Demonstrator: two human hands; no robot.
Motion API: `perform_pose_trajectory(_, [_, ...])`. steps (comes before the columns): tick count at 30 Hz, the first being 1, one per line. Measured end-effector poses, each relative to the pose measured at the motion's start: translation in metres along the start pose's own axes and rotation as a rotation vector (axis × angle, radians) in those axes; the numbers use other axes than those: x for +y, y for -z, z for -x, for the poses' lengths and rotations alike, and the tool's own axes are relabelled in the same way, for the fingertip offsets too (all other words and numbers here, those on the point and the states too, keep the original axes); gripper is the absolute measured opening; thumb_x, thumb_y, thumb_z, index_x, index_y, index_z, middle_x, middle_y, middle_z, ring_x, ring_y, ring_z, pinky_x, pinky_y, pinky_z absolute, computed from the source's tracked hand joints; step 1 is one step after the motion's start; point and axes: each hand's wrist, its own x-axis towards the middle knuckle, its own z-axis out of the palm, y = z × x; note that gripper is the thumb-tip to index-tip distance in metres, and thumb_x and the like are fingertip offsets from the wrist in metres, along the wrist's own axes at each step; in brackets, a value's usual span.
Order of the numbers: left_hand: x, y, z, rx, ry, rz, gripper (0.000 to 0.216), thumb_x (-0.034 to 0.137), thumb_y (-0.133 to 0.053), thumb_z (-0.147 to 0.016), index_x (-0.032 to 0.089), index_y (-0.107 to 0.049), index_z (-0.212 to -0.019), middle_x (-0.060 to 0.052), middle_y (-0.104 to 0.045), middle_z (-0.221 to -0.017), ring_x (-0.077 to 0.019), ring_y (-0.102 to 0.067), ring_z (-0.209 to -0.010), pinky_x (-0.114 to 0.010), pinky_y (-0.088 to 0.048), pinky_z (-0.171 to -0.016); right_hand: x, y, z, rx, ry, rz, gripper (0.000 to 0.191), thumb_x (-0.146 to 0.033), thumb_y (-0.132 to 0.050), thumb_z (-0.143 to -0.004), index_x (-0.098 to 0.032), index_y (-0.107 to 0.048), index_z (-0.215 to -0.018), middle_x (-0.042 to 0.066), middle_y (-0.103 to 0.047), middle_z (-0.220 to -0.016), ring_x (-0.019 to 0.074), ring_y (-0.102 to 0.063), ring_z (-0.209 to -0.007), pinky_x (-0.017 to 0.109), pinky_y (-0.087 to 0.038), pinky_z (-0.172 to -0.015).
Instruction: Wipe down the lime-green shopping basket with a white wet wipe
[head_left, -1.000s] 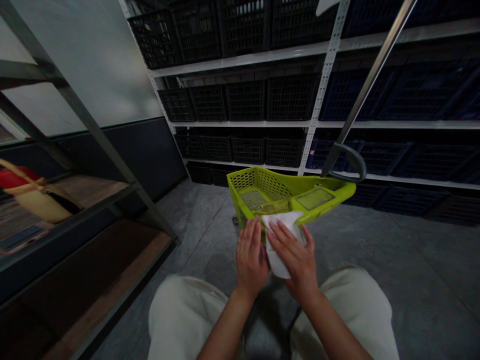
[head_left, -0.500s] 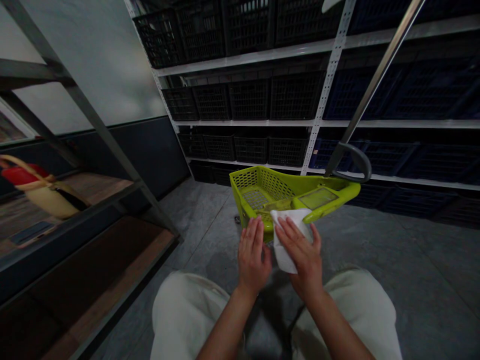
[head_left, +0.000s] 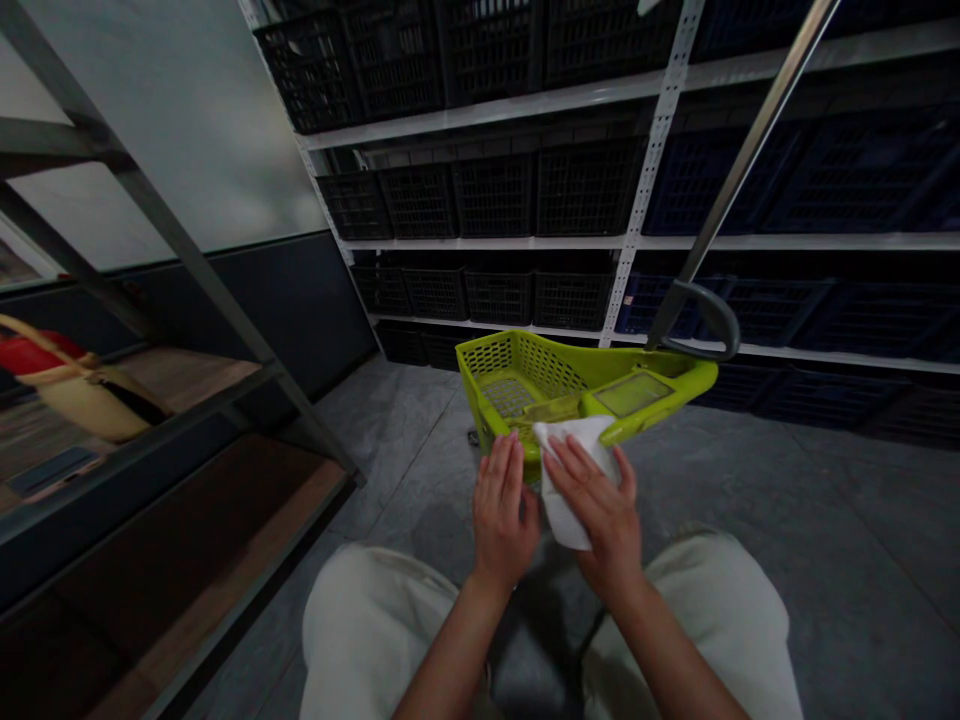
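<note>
A lime-green plastic basket (head_left: 551, 368) with perforated walls stands in front of me, a grey grip (head_left: 721, 322) and a metal pole (head_left: 757, 145) rising from its right end. My left hand (head_left: 502, 510) rests against the basket's near rim, fingers stretched and close together, holding nothing. Under my right hand (head_left: 598, 505), a white cloth (head_left: 564, 515) is pressed to the near side of the basket, beside the flat panel (head_left: 634, 394). The palm and fingers cover part of the cloth.
Facing me is a white metal rack (head_left: 651, 185) with black crates (head_left: 495, 195) and dark blue crates (head_left: 795, 310). To the left, a metal-framed shelf (head_left: 225, 385) carries a beige and red bag (head_left: 82, 390) and a dark flat object (head_left: 52, 472). My knees flank the grey floor (head_left: 405, 470).
My right hand and the cloth have shifted very slightly left along the near rim. The whole view has moved a little, and my left hand keeps its place on the basket.
</note>
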Motion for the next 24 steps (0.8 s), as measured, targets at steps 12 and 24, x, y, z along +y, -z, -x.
perform_pose_trajectory(12, [-0.001,0.003,-0.001,0.005,-0.002,-0.019,0.068,0.005,-0.04,-0.091,0.018,-0.023,-0.155,-0.013,-0.05,-0.149,-0.02,-0.035,-0.146,-0.043,-0.037,-0.116,0.025,0.01,0.003,0.09,-0.144,0.136,0.051,-0.019,-0.043,-0.094,-0.029,-0.046,-0.143,0.007,-0.059,-0.141,0.0233,-0.052,-0.134,0.052,-0.012,-0.121])
perform_pose_trajectory(24, [-0.004,0.005,-0.003,0.004,-0.029,-0.023,0.07,0.003,-0.043,-0.089,0.017,-0.022,-0.155,-0.012,-0.051,-0.148,-0.0181,-0.033,-0.147,-0.04,-0.034,-0.118,0.035,0.014,0.001,0.058,-0.084,0.102,0.047,-0.02,-0.042,-0.095,-0.029,-0.048,-0.141,0.007,-0.06,-0.14,0.0218,-0.053,-0.134,0.049,-0.012,-0.121])
